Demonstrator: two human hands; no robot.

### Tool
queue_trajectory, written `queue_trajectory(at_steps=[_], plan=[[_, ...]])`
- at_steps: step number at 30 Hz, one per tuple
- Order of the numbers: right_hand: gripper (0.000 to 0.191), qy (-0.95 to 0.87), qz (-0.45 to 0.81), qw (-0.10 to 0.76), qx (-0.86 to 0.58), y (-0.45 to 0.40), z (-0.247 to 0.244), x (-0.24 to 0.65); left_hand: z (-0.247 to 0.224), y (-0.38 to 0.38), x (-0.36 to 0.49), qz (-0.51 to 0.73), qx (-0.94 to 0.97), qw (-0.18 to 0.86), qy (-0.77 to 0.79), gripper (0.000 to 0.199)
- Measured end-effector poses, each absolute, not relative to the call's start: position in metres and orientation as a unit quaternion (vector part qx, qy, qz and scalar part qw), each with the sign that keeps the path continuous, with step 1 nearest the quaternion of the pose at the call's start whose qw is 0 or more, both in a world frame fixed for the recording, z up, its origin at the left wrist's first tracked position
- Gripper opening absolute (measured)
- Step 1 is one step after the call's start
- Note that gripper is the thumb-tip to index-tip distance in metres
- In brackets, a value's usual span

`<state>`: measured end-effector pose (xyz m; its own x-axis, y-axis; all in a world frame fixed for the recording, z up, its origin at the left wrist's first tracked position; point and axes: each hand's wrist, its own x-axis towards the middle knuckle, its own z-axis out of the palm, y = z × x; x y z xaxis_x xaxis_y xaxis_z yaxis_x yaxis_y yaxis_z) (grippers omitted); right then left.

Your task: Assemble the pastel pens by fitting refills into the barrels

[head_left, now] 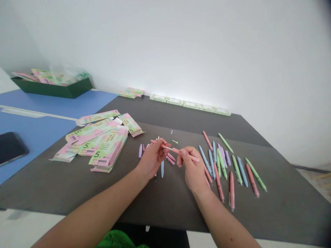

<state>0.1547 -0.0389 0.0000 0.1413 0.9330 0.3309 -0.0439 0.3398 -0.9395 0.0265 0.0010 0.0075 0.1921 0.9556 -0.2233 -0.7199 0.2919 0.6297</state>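
My left hand (152, 158) and my right hand (192, 167) are close together just above the dark grey tabletop (240, 220), both closed and pinching one long pink pen (178, 151), which lies crosswise between them and tilts slightly down toward my right hand. My left fingers (161, 148) curl around the end nearest that hand, and my right thumb and fingertips press together on the barrel toward the other end; a thin pale section shows between my hands, but I cannot tell exactly what it is. Just below the pen, between my hands, lie some short pink pieces (170, 159). A pale blue pen (162, 168) sits right under my left palm, and a lilac pen (140, 151) lies just left of that hand. To the right of my right hand, a loose spread of pastel pens (227, 165) in pink, blue, green and lilac points in mixed directions, some seemingly in clear sleeves. Left of my left hand, a heap of flattened pink and green cardboard packets (106, 144) printed with a 5 lies on the table. Farther left of it are a blue surface (38, 137) and a black phone (10, 148). Well ahead of my hands, a row of pale green boxes (190, 105) lines the wall, and a dark green tray (51, 89) holding more packets sits far ahead to the left.
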Motion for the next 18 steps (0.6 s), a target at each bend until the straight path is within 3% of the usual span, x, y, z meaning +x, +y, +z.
queue_trajectory(at_steps=[8,18], plan=[[0.008,-0.441,0.537,0.639,-0.33,-0.038,-0.007,0.149,0.008,-0.002,0.027,0.576,0.243,0.724,0.29,0.015],[0.015,-0.413,0.482,0.695,-0.338,-0.033,-0.004,0.163,0.008,0.008,0.019,0.589,0.192,0.728,0.293,0.017]])
